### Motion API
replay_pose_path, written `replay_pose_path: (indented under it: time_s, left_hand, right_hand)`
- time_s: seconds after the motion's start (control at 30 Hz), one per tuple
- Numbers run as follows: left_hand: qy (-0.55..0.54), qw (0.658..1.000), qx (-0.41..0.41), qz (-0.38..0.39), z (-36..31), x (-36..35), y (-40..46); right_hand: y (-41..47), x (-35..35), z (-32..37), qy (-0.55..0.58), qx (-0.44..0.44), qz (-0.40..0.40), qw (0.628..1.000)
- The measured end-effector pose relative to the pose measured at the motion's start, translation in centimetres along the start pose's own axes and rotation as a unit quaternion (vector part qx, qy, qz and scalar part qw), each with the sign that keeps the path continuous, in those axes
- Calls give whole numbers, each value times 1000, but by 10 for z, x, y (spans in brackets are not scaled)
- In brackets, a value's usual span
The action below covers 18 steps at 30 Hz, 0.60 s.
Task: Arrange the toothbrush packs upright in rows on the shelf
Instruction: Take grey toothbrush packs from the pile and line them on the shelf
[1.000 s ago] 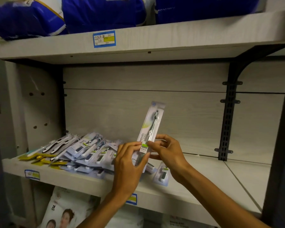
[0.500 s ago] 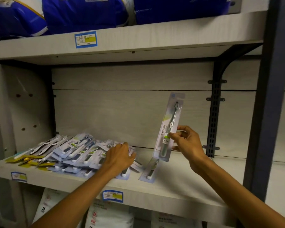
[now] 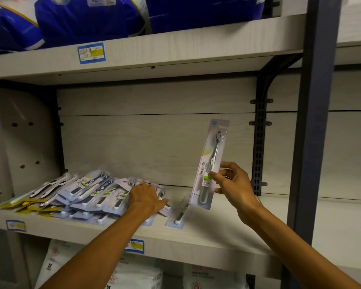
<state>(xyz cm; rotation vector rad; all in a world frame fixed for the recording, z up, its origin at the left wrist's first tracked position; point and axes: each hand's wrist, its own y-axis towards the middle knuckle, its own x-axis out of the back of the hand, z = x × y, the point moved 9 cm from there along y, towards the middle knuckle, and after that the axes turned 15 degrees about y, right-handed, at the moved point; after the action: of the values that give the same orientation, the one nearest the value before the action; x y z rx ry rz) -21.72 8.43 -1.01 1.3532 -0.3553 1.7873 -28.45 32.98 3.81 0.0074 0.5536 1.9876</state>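
**Fig.: One pack split off, pile hand reaching for the next**

A sec ago both hands met on the Niepoth toothbrush pack (image 3: 209, 163); now only our right hand (image 3: 234, 185) pinches it, thumb in front and fingers behind, held near upright above the shelf (image 3: 217, 234), just fwd of the back panel (image 3: 154, 147). Our left hand (image 3: 147, 198) has dropped onto the flat pile of toothbrush packs (image 3: 81, 192), fingers down among them; grip not discernible. One loose pack (image 3: 178, 215) lies betw. pile and held pack. We judge the row not yet begun.
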Motion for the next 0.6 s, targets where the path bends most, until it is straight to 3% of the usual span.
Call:
replay_pose_path:
  time_s: [0.27, 0.6]
  left_hand:
    - [-150, 986, 52, 60, -10, -22, 2]
    - [-271, 946, 170, 54, -8, -24, 9]
  right_hand:
    - [-2, 0, -4, -3, -5, 12, 1000]
    - [-7, 4, -5, -20, 0, 16, 1000]
